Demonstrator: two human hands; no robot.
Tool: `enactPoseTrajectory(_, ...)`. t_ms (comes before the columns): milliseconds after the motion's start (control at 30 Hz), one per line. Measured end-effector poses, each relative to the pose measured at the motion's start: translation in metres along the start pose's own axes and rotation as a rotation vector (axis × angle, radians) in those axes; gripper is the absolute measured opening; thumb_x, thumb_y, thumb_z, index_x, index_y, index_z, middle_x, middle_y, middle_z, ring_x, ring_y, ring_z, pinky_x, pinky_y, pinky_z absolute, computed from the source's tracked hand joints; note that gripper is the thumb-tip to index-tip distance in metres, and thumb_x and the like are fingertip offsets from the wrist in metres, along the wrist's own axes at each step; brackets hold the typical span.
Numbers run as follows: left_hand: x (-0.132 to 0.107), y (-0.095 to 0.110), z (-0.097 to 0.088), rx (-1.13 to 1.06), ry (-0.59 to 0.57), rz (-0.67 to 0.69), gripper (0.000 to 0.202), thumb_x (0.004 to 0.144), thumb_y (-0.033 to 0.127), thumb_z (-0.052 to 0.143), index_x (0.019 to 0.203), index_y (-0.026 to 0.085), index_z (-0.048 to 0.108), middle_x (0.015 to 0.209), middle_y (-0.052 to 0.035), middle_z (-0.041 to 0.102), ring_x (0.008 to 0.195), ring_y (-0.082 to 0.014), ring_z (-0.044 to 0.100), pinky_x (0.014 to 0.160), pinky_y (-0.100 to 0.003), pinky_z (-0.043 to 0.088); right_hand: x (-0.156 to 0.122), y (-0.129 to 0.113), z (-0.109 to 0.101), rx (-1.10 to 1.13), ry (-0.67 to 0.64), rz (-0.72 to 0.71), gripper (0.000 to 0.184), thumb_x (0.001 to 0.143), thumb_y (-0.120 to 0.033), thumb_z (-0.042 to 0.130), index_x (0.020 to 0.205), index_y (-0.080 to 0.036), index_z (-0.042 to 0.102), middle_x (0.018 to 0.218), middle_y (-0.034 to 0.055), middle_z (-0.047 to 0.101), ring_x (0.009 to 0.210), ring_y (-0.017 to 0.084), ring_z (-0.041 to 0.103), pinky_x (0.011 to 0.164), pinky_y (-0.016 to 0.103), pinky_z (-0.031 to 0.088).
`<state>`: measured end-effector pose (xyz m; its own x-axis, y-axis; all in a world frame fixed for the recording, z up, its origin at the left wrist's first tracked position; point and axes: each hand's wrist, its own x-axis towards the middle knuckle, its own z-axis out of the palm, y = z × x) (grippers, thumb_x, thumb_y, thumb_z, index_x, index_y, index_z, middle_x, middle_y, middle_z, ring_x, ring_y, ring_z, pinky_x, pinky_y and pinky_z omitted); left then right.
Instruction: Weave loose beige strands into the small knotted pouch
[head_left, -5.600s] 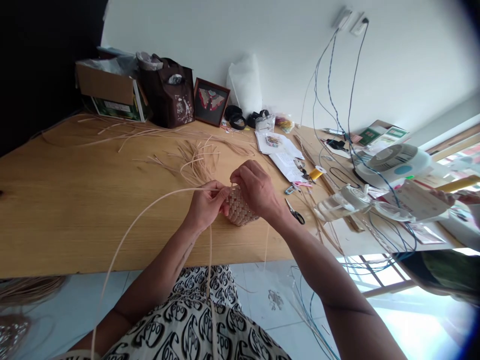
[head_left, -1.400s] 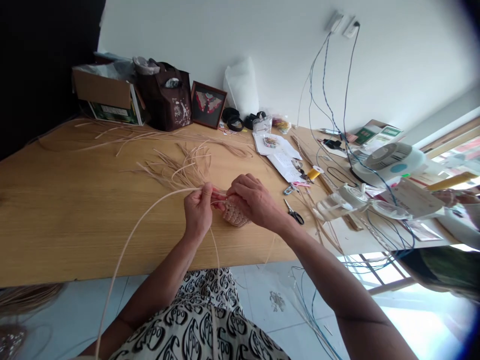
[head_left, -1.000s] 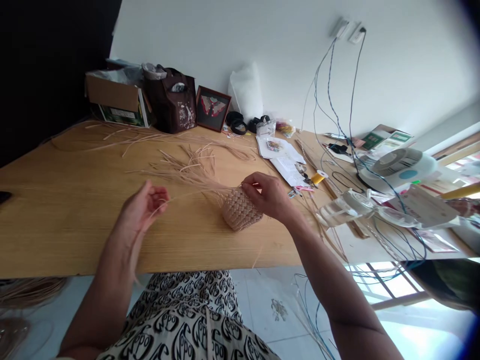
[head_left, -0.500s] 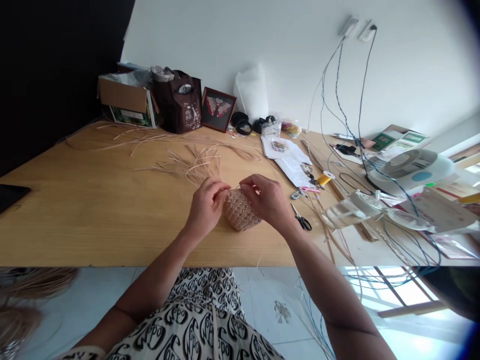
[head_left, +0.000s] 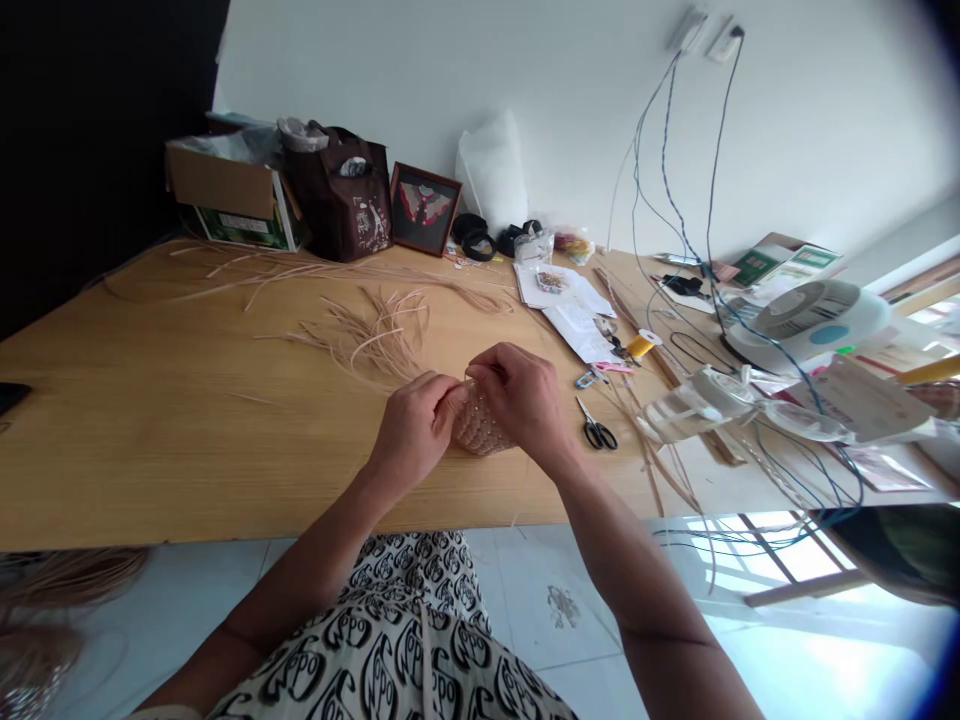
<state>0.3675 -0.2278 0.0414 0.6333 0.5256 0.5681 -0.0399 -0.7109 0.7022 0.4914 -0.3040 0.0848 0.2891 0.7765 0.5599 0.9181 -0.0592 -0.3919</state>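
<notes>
A small woven cane basket (head_left: 481, 428) sits on the wooden table (head_left: 172, 460), partly hidden behind my hands. My left hand (head_left: 412, 435) presses its fingers against the basket's left side, and my right hand (head_left: 521, 395) pinches the top edge of the weave. Both hands touch it, with their fingertips close together. A few thin strand ends seem to rise from the rim, though they are hard to make out. A loose bunch of pale cane strips (head_left: 367, 340) lies just behind the left hand.
Long cane strips (head_left: 247, 270) run along the back of the table. Black-handled scissors (head_left: 596, 435), a yellow spool (head_left: 641, 345) and papers (head_left: 577, 335) lie to the right. Beyond them stand clear plastic containers (head_left: 690, 415), tangled blue wires and a round white appliance (head_left: 810, 320).
My left hand has come back from the left to the basket, and the long cane strand it held earlier no longer shows. The view has shifted slightly as my head moved.
</notes>
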Motion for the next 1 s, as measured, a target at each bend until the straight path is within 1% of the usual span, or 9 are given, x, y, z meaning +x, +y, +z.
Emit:
enactPoseTrajectory(167, 0.005, -0.001, -0.001, -0.041, -0.009, -0.035, 0.021, 0.085, 0.022, 0.045, 0.075, 0.016, 0.063, 0.07, -0.0028, 0.058, 0.066, -0.0132, 0.053, 0.062, -0.024, 0.039, 0.002, -0.002, 0.002, 0.076, -0.006, 0.027, 0.008, 0.078, -0.016, 0.053, 0.07, -0.018, 0.057, 0.066, 0.0, 0.062, 0.061, 0.012, 0.054, 0.059, 0.025, 0.038)
enactPoseTrajectory(333, 0.007, -0.005, -0.002, -0.043, -0.039, 0.028, 0.02, 0.083, 0.018, 0.047, 0.071, 0.017, 0.062, 0.068, -0.0018, 0.057, 0.065, -0.0127, 0.052, 0.062, -0.023, 0.038, 0.002, -0.001, 0.012, 0.088, 0.076, -0.019, 0.012, 0.078, -0.015, 0.048, 0.068, -0.018, 0.055, 0.066, 0.0005, 0.06, 0.061, 0.012, 0.052, 0.059, 0.026, 0.038)
enactPoseTrajectory(467, 0.004, -0.018, 0.001, -0.009, -0.105, 0.041, 0.021, 0.083, 0.017, 0.046, 0.067, 0.017, 0.059, 0.067, -0.0016, 0.057, 0.064, -0.013, 0.052, 0.06, -0.023, 0.038, -0.001, 0.006, 0.029, 0.095, 0.108, -0.062, 0.014, 0.08, -0.014, 0.046, 0.071, -0.017, 0.056, 0.069, 0.002, 0.06, 0.063, 0.013, 0.053, 0.06, 0.026, 0.039)
enactPoseTrajectory(567, 0.0, -0.029, 0.003, 0.018, -0.13, 0.013, 0.021, 0.084, 0.017, 0.045, 0.068, 0.016, 0.059, 0.07, -0.0025, 0.059, 0.066, -0.0134, 0.054, 0.062, -0.024, 0.04, 0.0, 0.009, 0.037, 0.106, 0.061, -0.075, 0.013, 0.081, -0.014, 0.047, 0.072, -0.016, 0.056, 0.07, 0.002, 0.06, 0.065, 0.013, 0.054, 0.06, 0.025, 0.039)
enactPoseTrajectory(667, -0.003, -0.035, 0.003, -0.025, -0.153, -0.001, 0.021, 0.086, 0.019, 0.044, 0.082, 0.015, 0.064, 0.082, -0.0051, 0.065, 0.076, -0.015, 0.059, 0.071, -0.026, 0.044, 0.001, 0.01, 0.032, 0.115, -0.034, -0.101, 0.012, 0.082, -0.014, 0.048, 0.075, -0.017, 0.057, 0.072, 0.0015, 0.06, 0.067, 0.013, 0.053, 0.062, 0.024, 0.039)
enactPoseTrajectory(767, -0.005, -0.037, 0.001, -0.024, -0.135, -0.012, 0.022, 0.087, 0.023, 0.046, 0.094, 0.016, 0.065, 0.093, -0.0067, 0.066, 0.085, -0.0161, 0.06, 0.079, -0.027, 0.046, -0.003, 0.008, 0.018, -0.018, -0.068, -0.122, 0.014, 0.086, -0.018, 0.049, 0.078, -0.019, 0.061, 0.078, 0.003, 0.062, 0.076, 0.016, 0.052, 0.07, 0.028, 0.04)
enactPoseTrajectory(867, -0.009, -0.036, -0.001, 0.041, -0.096, -0.031, 0.022, 0.086, 0.025, 0.048, 0.092, 0.017, 0.067, 0.093, -0.0066, 0.065, 0.083, -0.0156, 0.06, 0.077, -0.027, 0.047, -0.016, 0.007, 0.006, -0.162, -0.073, -0.092, 0.015, 0.088, -0.024, 0.049, 0.086, -0.02, 0.064, 0.09, 0.0056, 0.064, 0.087, 0.02, 0.051, 0.079, 0.034, 0.04)
enactPoseTrajectory(933, -0.015, -0.033, 0.0, 0.056, -0.082, -0.038, 0.021, 0.086, 0.025, 0.048, 0.089, 0.017, 0.067, 0.091, -0.0063, 0.064, 0.081, -0.0148, 0.06, 0.075, -0.027, 0.047, -0.028, 0.008, 0.005, -0.152, -0.068, -0.082, 0.018, 0.09, -0.024, 0.047, 0.092, -0.02, 0.064, 0.098, 0.0064, 0.064, 0.092, 0.02, 0.051, 0.082, 0.036, 0.041)
enactPoseTrajectory(1000, -0.022, -0.029, 0.002, 0.029, -0.083, -0.034, 0.021, 0.086, 0.024, 0.048, 0.089, 0.017, 0.067, 0.094, -0.0062, 0.064, 0.085, -0.015, 0.06, 0.078, -0.027, 0.047, -0.041, 0.01, 0.007, -0.106, -0.032, -0.087, 0.019, 0.09, -0.023, 0.047, 0.095, -0.02, 0.065, 0.104, 0.0062, 0.064, 0.099, 0.021, 0.05, 0.086, 0.036, 0.042)
